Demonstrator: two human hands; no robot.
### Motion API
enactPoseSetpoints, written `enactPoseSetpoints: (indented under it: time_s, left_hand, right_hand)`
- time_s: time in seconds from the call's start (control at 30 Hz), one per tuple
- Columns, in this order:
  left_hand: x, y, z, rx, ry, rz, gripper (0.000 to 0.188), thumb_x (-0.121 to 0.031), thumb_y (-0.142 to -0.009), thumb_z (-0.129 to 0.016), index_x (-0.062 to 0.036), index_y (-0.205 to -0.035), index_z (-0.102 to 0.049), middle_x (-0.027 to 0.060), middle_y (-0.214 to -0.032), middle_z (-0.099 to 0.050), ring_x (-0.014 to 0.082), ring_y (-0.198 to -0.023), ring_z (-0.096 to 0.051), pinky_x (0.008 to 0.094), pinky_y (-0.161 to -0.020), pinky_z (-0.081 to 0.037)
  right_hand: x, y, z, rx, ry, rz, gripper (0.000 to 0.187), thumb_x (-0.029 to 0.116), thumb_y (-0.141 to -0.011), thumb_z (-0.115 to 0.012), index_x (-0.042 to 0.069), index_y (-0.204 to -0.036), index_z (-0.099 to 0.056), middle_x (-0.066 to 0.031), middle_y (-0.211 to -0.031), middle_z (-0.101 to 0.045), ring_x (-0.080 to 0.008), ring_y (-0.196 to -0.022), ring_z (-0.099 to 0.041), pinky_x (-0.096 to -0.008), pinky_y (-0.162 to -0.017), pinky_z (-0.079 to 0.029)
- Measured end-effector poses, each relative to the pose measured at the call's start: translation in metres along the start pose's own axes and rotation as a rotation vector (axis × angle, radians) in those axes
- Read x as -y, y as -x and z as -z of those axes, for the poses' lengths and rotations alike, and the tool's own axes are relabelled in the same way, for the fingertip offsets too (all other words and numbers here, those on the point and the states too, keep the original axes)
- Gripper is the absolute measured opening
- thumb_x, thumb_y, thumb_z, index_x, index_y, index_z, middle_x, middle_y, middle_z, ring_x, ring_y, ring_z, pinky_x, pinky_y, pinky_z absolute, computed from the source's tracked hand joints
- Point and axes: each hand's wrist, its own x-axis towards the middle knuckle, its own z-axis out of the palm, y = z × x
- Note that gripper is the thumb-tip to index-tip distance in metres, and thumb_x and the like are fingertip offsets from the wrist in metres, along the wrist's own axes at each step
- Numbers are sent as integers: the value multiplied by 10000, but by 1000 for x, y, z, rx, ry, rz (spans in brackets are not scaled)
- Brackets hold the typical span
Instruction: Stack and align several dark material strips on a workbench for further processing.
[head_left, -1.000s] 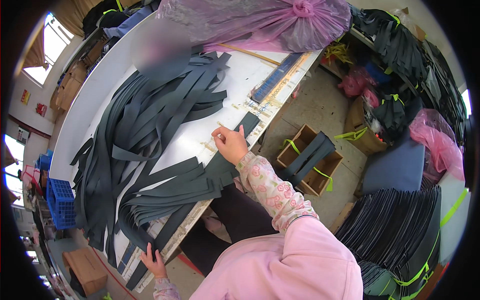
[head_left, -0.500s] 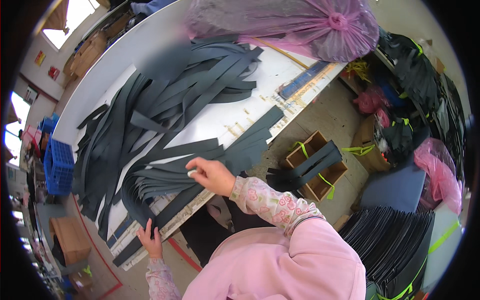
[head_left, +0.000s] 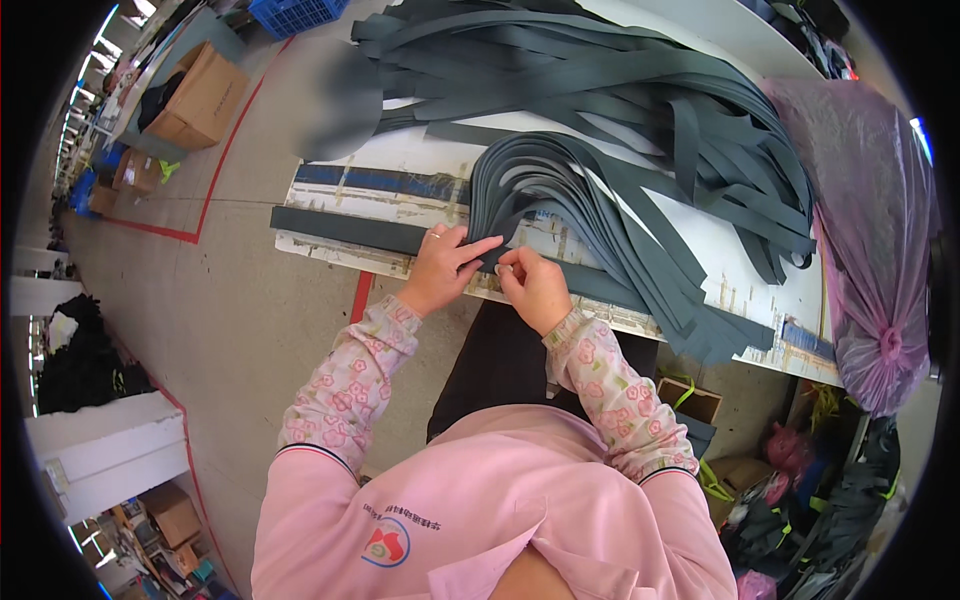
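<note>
At the near edge of the table, my left hand lies on a long dark grey-green strip. Its index finger is stretched to the right, with the thumb apart below. Close beside it, my right hand pinches a small white piece, perhaps chalk, over that same strip; the fingers partly hide it. Behind both hands a bundle of flat strips arches up and fans out toward the right, its ends lying near the table edge.
A larger tangled heap of strips covers the back of the table. At the right end rests a tied pink plastic bag. Cardboard boxes and a blue crate stand at upper left. A wooden box is below the table's right side.
The view has swung round to the left. My right hand has come from above the strip bundle down to the table edge, beside my left hand. My left hand now lies on the edge strip.
</note>
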Motion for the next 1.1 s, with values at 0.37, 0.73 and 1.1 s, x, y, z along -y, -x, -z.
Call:
enactPoseSetpoints:
  time_s: [0.37, 0.73, 1.1]
  left_hand:
    - [6, 1, -5, -62, 65, -53, 499, -54, -763, -693, -261, -1217, -708, 34, -783, -460, 249, -754, -449, 366, -724, -382]
    - [8, 3, -6, -54, 70, -47, 464, -73, -797, -661, -260, -1219, -703, 45, -824, -487, 269, -793, -475, 385, -771, -418]
    - [3, 1, -2, 20, 26, -34, 500, -88, -794, -672, -276, -1257, -679, 57, -841, -485, 278, -813, -478, 406, -803, -414]
  right_hand:
    - [8, -6, -10, 14, 129, -72, 98, 130, -827, -690, 51, -883, -676, -124, -675, -666, -304, -605, -659, -412, -607, -521]
    - [6, -7, -18, -16, 208, -10, 125, 114, -853, -684, 23, -939, -684, -120, -682, -658, -211, -590, -636, -324, -584, -499]
    - [-20, 22, 88, 13, -208, -329, 109, 50, -894, -647, -39, -954, -671, -38, -768, -670, -80, -671, -618, -237, -624, -498]
